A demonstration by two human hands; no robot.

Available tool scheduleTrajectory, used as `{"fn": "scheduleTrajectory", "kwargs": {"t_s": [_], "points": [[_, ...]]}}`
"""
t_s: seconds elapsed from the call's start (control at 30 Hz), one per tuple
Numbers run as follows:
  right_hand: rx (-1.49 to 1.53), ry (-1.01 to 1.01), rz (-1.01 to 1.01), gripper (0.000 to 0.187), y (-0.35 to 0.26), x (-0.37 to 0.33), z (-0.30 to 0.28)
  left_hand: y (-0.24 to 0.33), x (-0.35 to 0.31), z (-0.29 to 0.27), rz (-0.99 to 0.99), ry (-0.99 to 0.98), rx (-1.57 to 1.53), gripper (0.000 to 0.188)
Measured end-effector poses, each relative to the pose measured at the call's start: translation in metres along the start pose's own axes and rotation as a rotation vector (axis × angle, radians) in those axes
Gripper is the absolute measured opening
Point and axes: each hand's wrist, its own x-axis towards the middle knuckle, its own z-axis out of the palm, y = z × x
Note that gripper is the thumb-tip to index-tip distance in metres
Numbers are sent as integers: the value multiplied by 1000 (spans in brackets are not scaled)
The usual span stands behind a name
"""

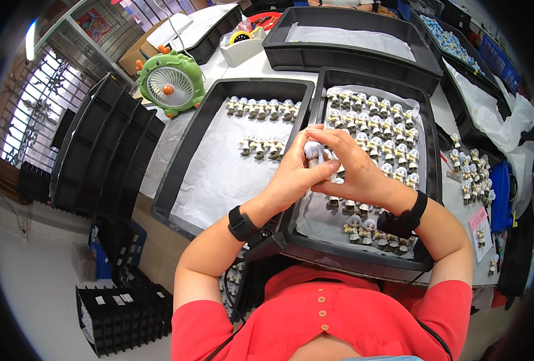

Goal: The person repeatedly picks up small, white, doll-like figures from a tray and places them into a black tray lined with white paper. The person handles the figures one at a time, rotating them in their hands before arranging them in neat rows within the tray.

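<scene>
Between my two hands is a small figurine (313,150) with pale silver-white hair, tilted upright above the inner edges of two black trays. My left hand (291,174) is closed around its lower part. My right hand (358,168) curves over from the other side, its fingers and thumb closed against the figurine; the contact is partly hidden. Beneath my right hand lies the right tray (435,150), lined with white paper and filled with rows of similar figurines (387,129). The left tray (181,156) holds two short rows of figurines (261,109) on its paper liner (219,174).
A green cartoon-shaped fan (171,83) stands beyond the left tray. Another black tray (351,60) sits at the back. Loose figurines (474,174) cluster on the right of the table, near a blue bin (503,195). Stacked black trays (101,156) stand at the left.
</scene>
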Motion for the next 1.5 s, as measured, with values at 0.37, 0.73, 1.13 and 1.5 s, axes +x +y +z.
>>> {"fn": "scheduleTrajectory", "kwargs": {"t_s": [0.37, 0.73, 1.13, 1.5], "points": [[28, 55, 27, 81, -4, 4, -8, 8, 2, -5, -13, -82, -108, 51], [-7, 104, -6, 80, -3, 4, -10, 13, 1, -8, 37, -164, -171, 55], [-41, 133, -27, 85, -2, 4, -9, 14, 2, -10, 76, -190, -186, 59], [-47, 153, -23, 87, -2, 3, -9, 15, 2, -11, 85, -224, -201, 62]]}}
